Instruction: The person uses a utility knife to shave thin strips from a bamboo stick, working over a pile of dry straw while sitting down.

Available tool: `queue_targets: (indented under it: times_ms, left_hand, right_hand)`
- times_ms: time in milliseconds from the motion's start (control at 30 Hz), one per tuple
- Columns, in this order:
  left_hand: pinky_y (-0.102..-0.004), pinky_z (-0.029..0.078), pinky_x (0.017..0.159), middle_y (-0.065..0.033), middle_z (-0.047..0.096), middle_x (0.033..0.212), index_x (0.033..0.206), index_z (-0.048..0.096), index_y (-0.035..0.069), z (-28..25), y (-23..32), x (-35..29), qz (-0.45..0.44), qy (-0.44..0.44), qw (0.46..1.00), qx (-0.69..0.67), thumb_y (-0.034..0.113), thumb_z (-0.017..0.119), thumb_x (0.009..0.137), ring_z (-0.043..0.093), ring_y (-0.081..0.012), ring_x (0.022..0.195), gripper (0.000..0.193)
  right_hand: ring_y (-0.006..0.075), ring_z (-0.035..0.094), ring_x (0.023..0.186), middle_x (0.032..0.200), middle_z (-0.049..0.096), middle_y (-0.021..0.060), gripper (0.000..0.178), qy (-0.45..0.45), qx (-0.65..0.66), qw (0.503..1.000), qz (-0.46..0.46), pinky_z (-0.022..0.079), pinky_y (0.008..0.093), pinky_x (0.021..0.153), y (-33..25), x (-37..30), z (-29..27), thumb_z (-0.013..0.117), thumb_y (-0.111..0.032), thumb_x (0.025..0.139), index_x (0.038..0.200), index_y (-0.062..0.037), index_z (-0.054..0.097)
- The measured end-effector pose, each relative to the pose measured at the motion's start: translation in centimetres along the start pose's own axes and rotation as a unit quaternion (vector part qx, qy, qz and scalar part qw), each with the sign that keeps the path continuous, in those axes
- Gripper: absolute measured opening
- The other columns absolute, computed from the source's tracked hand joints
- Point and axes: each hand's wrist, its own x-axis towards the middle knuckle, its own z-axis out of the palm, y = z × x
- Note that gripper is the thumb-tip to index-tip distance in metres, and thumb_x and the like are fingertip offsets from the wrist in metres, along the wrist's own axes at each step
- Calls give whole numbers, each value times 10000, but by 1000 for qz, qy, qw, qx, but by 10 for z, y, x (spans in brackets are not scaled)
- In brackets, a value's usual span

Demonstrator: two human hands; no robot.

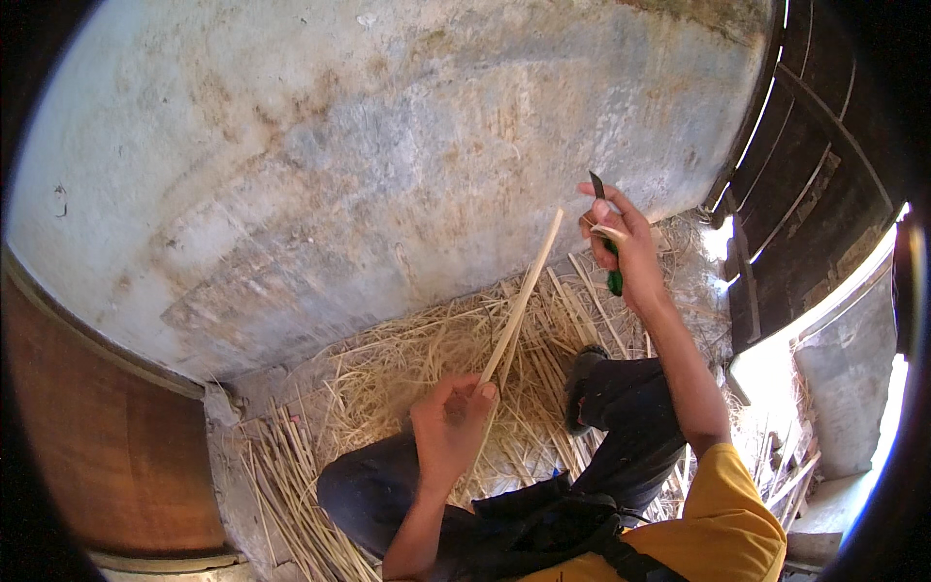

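Yellow sleeve (729, 500) nearest, and beyond it the left hand (450, 427) pinches a strip (520, 299) above the straw (383, 378) while the right hand (630, 250), well apart, grips a knife (615, 281): best keep the strip steady, edge angled outward.

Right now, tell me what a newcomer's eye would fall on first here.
Probably the pale strip, slanting up from the left hand near the middle of the view. Next comes the green-handled knife in the right hand, raised in front of the stained wall. Below, straw-coloured shavings lie scattered along the wall's foot.
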Motion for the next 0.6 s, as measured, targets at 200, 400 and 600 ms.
queue_targets:
  times_ms: [200, 400, 600]
  left_hand:
    - [-223, 454, 649, 21, 677, 855, 1088, 693, 25, 0, -4, 3, -2, -44, 999, -5, 90, 732, 962, 587, -41, 759, 147]
    - [-284, 555, 742, -85, 762, 951, 1181, 693, 40, 4, 4, 11, 46, -38, 998, 16, 105, 761, 936, 724, -122, 873, 263]
    - [-253, 505, 645, -36, 697, 885, 1230, 673, 9, 7, 1, 7, -23, -66, 996, -57, 57, 698, 972, 633, -95, 751, 263]
  right_hand:
    - [12, 342, 509, 935, 695, 31, 352, -110, 90, 988, 54, 250, 206, 468, 16, -15, 5, 692, -290, 1008, 1219, -11, 656]
    - [56, 571, 745, 1012, 751, 87, 156, -83, 21, 995, 41, 447, 236, 673, 18, -29, 22, 747, -158, 959, 1005, -19, 694]
    - [113, 684, 949, 1050, 772, 82, 207, -156, -43, 987, 16, 551, 297, 883, 18, -50, 40, 745, -193, 965, 991, 11, 764]
